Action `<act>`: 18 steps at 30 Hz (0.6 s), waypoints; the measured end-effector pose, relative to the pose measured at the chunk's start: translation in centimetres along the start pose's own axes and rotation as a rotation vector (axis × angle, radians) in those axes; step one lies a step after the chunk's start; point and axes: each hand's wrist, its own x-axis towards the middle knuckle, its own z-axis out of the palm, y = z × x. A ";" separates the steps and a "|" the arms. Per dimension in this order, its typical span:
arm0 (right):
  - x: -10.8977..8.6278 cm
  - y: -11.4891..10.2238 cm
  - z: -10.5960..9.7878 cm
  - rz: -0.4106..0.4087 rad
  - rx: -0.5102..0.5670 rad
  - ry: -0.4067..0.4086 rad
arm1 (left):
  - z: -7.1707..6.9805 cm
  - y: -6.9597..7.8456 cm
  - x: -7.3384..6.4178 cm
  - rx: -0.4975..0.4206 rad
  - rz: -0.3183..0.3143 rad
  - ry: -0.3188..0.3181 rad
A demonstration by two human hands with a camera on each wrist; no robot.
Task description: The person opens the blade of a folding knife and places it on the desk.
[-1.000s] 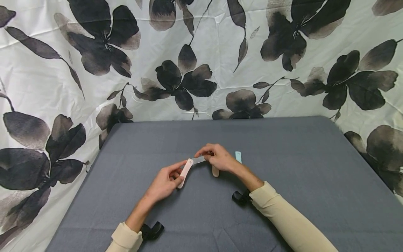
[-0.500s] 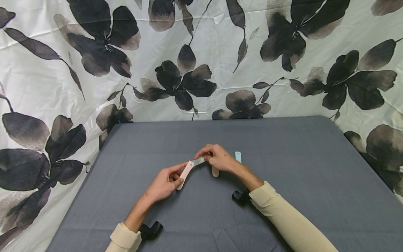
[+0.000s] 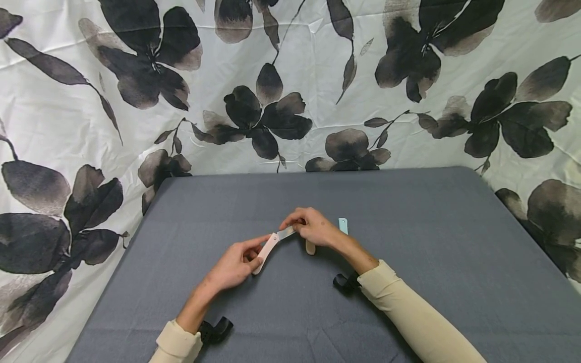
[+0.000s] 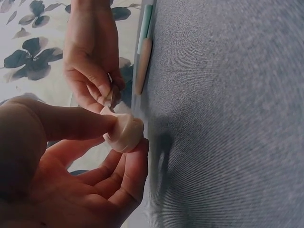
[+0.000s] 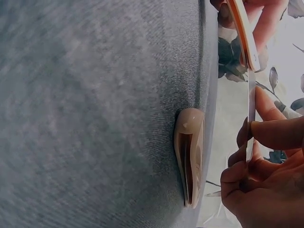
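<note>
My left hand (image 3: 232,263) pinches the pale pink handle (image 3: 267,253) of a folding razor between thumb and fingers, index finger stretched along it towards the pivot. The razor's flat, shiny blade (image 3: 286,233) is folded out at an angle from the handle. My right hand (image 3: 318,230) pinches the far part of that blade between thumb and fingers. In the right wrist view the blade (image 5: 250,102) runs straight from the handle's end into the right fingers. Both hands hold the razor above the grey tabletop.
Under the right hand lies a beige folded razor (image 5: 190,161), its slot facing the right wrist camera. A mint one (image 3: 343,225) lies just beyond the right wrist. The grey cloth-covered table (image 3: 408,212) ends at a floral curtain (image 3: 313,101).
My left hand has shifted slightly down and left, and the pink handle has swung a little further out from the blade. The right hand has stayed nearly still.
</note>
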 end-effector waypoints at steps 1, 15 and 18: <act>0.0 0.0 0.0 0.001 0.000 -0.002 | 0.0 0.0 0.0 0.000 0.000 -0.004; 0.1 -0.2 -0.1 -0.019 -0.028 -0.006 | -0.5 0.4 -0.1 0.027 -0.004 -0.044; 0.1 -0.3 -0.1 -0.029 -0.039 -0.005 | -0.5 0.6 -0.3 0.038 -0.005 -0.043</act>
